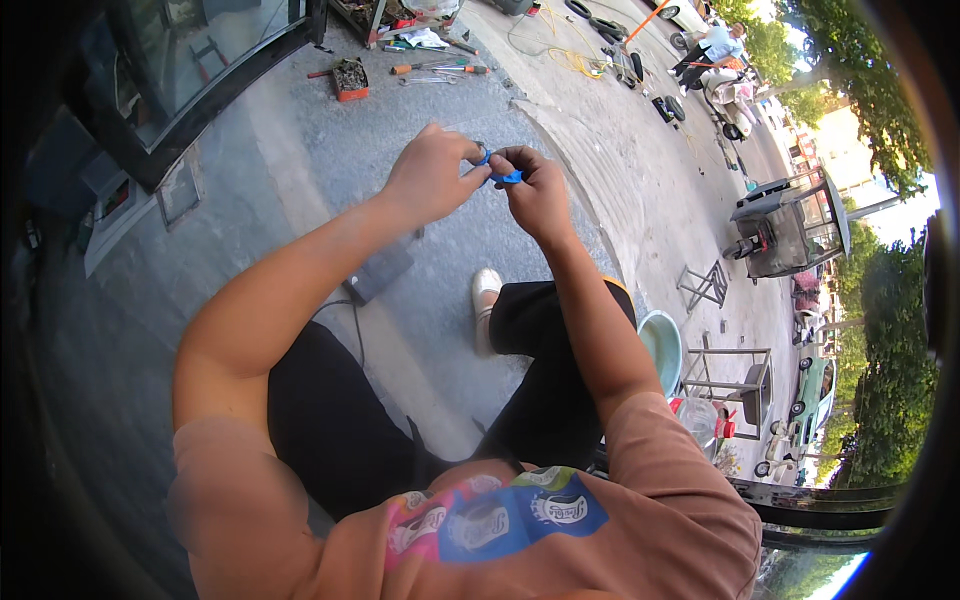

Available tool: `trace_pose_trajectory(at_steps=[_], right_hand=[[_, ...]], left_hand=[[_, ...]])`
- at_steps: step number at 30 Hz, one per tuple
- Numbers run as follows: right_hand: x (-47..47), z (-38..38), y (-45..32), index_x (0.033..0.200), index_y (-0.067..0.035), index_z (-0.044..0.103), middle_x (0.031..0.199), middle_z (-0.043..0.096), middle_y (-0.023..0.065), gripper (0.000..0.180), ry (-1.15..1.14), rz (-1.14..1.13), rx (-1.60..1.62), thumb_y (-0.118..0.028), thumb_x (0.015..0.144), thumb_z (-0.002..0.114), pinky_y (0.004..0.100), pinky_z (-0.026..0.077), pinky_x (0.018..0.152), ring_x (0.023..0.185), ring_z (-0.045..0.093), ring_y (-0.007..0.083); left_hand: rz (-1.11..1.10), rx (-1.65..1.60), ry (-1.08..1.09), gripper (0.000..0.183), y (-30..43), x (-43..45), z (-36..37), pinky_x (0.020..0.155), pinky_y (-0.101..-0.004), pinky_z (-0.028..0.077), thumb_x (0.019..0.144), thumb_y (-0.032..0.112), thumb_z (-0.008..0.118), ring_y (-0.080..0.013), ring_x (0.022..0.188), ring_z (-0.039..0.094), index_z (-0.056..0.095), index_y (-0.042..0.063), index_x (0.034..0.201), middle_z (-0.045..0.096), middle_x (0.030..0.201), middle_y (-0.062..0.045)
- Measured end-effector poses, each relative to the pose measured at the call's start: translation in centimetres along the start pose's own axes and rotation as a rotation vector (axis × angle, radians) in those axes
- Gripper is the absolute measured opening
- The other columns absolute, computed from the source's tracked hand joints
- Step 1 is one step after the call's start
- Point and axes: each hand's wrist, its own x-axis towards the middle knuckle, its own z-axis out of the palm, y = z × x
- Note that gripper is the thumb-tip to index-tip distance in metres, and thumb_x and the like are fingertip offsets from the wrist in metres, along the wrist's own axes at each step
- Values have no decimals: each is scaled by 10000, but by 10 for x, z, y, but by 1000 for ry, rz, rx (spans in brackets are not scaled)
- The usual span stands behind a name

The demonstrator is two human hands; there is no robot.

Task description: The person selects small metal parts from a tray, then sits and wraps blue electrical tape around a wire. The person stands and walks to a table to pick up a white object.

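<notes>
Both of my hands meet in front of me above the grey floor, around a small bright blue piece that looks like tape or thin plastic. My left hand pinches one end of it between thumb and forefinger. On the other side, my right hand grips it with curled fingers, and a blue flap sticks out by the thumb. A dark bit shows just above the left fingertips; what it is I cannot tell. Below my left forearm a dark box-like device with a cable lies on the floor.
Screwdrivers and wrenches lie on the floor ahead, near an orange box of small parts. A metal-framed glass door stands at left. To the right are a green basin, a plastic bottle and a folding stool.
</notes>
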Motion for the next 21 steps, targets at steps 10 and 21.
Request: trace_pose_trajectory(at_steps=[10, 21], right_hand=[[2, 20, -3, 948, 49, 612, 784, 615, 70, 233, 55, 261, 234, -179, 922, 573, 267, 471, 630, 677, 571, 132], [6, 20, 6, 1011, 57, 607, 873, 633, 97, 276, -9, 222, 446, -199, 919, 565, 293, 495, 714, 802, 610, 169]], left_hand=[[-111, -35, 62, 145, 2, -5, 7, 804, -367, 464, 779, 113, 672, -288, 912, 600, 698, 15, 883, 685, 960, -126], [-81, -200, 170, 93, -1, -4, 10, 828, -375, 455, 769, 109, 663, -296, 916, 578, 686, 50, 837, 683, 962, -90]])
